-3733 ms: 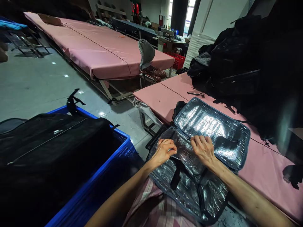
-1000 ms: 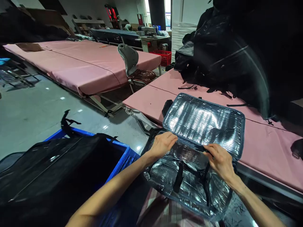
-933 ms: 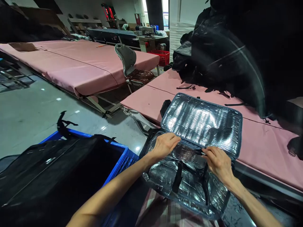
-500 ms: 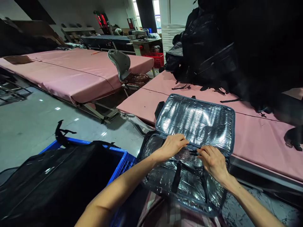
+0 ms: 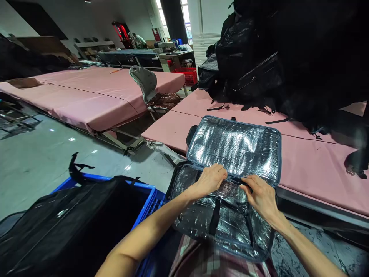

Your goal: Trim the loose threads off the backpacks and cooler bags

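Note:
An insulated bag with a shiny silver foil lining lies unzipped in front of me, partly over my lap. Its foil-lined lid is folded back onto the table edge. My left hand pinches the dark fabric edge at the hinge between lid and body. Close beside it, my right hand is closed on a slim black object at the same seam; its kind is mostly hidden by the fingers. A black strap hangs across the foil inside the bag.
At my left, a blue crate holds a black bag. Black bags are piled on the pink-covered table at the right. Farther off stand a grey chair, another pink table and a red crate.
My right hand has shifted slightly, and the black object's slim end now shows less in front of the fingers. My left hand keeps its pinch on the edge. The view has tilted slightly.

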`<state>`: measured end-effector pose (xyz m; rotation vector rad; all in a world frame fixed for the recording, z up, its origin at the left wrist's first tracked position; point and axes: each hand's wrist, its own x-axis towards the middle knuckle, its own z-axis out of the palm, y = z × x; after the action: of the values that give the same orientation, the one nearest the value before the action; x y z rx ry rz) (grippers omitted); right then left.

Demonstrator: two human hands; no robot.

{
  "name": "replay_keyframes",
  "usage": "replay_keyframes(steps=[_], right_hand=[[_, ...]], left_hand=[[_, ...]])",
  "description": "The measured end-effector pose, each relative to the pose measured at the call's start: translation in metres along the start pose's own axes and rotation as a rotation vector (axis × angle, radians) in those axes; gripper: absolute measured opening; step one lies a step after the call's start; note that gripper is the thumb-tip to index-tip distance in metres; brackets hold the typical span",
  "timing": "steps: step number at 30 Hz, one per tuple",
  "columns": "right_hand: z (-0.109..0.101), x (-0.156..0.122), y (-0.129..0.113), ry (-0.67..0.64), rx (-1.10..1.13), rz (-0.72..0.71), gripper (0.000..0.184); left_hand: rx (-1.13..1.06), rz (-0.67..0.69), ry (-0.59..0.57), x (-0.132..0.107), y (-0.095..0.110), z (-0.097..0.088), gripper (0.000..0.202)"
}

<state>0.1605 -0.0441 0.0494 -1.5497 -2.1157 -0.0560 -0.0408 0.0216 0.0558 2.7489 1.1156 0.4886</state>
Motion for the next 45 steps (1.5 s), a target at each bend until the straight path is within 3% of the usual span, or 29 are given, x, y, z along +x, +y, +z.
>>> replay_keyframes(steps=[9,15,24,28,32,39,45], right_hand=[[0.009,0.017,-0.018,-0.082,-0.059,0.047,0.016],[-0.003,0.013,-0.006,-0.081,0.194,0.17,0.019],[-0.006,0.0,0.003,-0.066,0.099,0.143,0.025],[-0.003,-0.001,0.004,-0.051,0.075,0.126,0.024],[-0.002,-0.002,0.004,-0.041,0.043,0.108,0.024],[-0.004,-0.001,-0.004,-0.063,-0.048,0.095,0.021],[-0.004,0.005,-0.011,-0.116,-0.115,0.098,0.016]], left_hand=[[-0.073,-0.018,0.088,-0.002,0.003,0.005,0.016],[-0.267,-0.129,0.086,-0.003,-0.002,0.003,0.02],[0.195,0.276,-0.191,0.011,-0.003,-0.018,0.015],[0.322,0.41,-0.251,0.022,0.002,-0.026,0.016],[0.392,0.447,-0.219,0.022,0.004,-0.018,0.015],[0.398,0.289,-0.112,0.005,0.003,0.002,0.019],[0.379,0.256,-0.007,0.0,0.002,0.014,0.016]])
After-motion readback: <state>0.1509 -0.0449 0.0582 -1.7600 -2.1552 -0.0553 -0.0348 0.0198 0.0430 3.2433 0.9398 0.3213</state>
